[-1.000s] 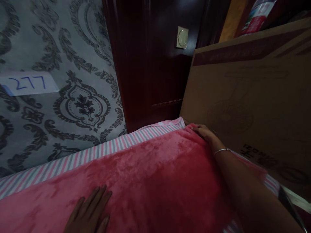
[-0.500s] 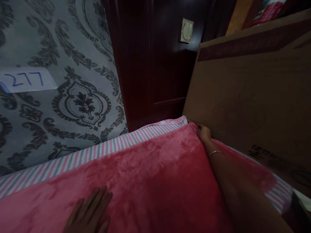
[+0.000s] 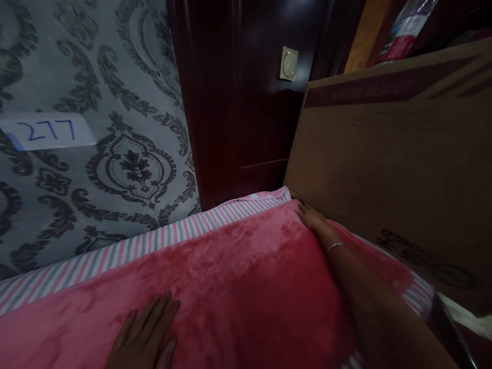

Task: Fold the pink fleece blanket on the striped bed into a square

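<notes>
A pink plush blanket (image 3: 238,277) lies spread over a pink-and-grey striped sheet (image 3: 126,248) on a bed. My left hand (image 3: 146,335) rests flat on the blanket near the bottom edge, fingers stretched out and apart. My right hand (image 3: 313,219), with a thin bangle on the wrist, reaches to the blanket's far right corner. Its fingers curl over the blanket's edge, close to the cardboard box.
A large cardboard box (image 3: 400,164) stands against the bed's right side. Patterned grey wallpaper (image 3: 96,128) carries a paper label reading 277 (image 3: 48,131). A dark wooden door (image 3: 246,102) with a light switch plate (image 3: 288,64) stands behind the bed's corner.
My right hand slid along the blanket's far corner and shifted slightly back. My left hand stayed flat in place; the view shifted a little.
</notes>
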Tool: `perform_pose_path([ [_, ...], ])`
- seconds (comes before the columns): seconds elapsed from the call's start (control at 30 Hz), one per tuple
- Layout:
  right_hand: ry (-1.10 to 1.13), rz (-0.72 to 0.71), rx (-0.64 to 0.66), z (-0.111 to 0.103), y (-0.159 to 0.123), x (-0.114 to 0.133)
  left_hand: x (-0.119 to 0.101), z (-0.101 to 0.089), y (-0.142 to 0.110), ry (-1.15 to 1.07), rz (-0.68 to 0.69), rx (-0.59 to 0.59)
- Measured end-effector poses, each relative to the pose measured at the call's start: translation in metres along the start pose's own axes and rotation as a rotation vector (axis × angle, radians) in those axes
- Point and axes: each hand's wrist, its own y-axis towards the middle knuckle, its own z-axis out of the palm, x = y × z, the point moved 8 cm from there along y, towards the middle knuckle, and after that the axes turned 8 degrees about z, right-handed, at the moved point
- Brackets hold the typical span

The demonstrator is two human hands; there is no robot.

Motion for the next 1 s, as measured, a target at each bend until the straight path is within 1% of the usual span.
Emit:
perform_pose_path([
  [0.07, -0.019, -0.08, -0.012, -0.001, -0.017, 0.003, -0.002, -0.002, 0.004, -0.024, -0.031, 0.044],
  [0.13, -0.025, -0.159, 0.012, 0.002, -0.036, 0.003, -0.003, -0.005, 0.008, -0.052, -0.064, 0.09],
  [0.17, -0.023, -0.169, 0.031, 0.003, -0.044, 0.002, -0.004, -0.008, 0.01, -0.065, -0.075, 0.107],
  [0.3, -0.025, -0.101, 0.059, -0.004, -0.063, -0.006, -0.01, -0.019, 0.022, -0.092, -0.11, 0.143],
  [0.4, -0.045, -0.052, 0.029, -0.013, -0.077, -0.01, -0.014, -0.026, 0.031, -0.116, -0.152, 0.199],
  [0.5, -0.072, 0.012, -0.014, -0.019, -0.101, -0.031, -0.019, -0.032, 0.038, -0.144, -0.183, 0.267],
  [0.57, -0.091, 0.054, 0.011, -0.022, -0.118, -0.049, -0.023, -0.036, 0.042, -0.153, -0.183, 0.299],
  [0.63, -0.105, 0.074, 0.064, -0.027, -0.132, -0.059, -0.026, -0.039, 0.045, -0.147, -0.17, 0.313],
  [0.7, -0.115, 0.092, 0.089, -0.037, -0.144, -0.057, -0.027, -0.04, 0.047, -0.129, -0.156, 0.312],
  [0.73, -0.121, 0.114, 0.08, -0.044, -0.151, -0.053, -0.028, -0.04, 0.048, -0.119, -0.148, 0.309],
  [0.83, -0.137, 0.076, 0.025, -0.056, -0.181, -0.024, -0.029, -0.039, 0.049, -0.089, -0.128, 0.301],
  [0.9, -0.164, 0.036, 0.039, -0.052, -0.208, -0.008, -0.031, -0.039, 0.05, -0.073, -0.117, 0.301],
  [0.93, -0.182, 0.037, 0.057, -0.048, -0.221, -0.005, -0.032, -0.039, 0.05, -0.066, -0.113, 0.303],
  [1.0, -0.206, 0.051, 0.086, -0.04, -0.243, -0.008, -0.035, -0.04, 0.052, -0.057, -0.111, 0.319],
])
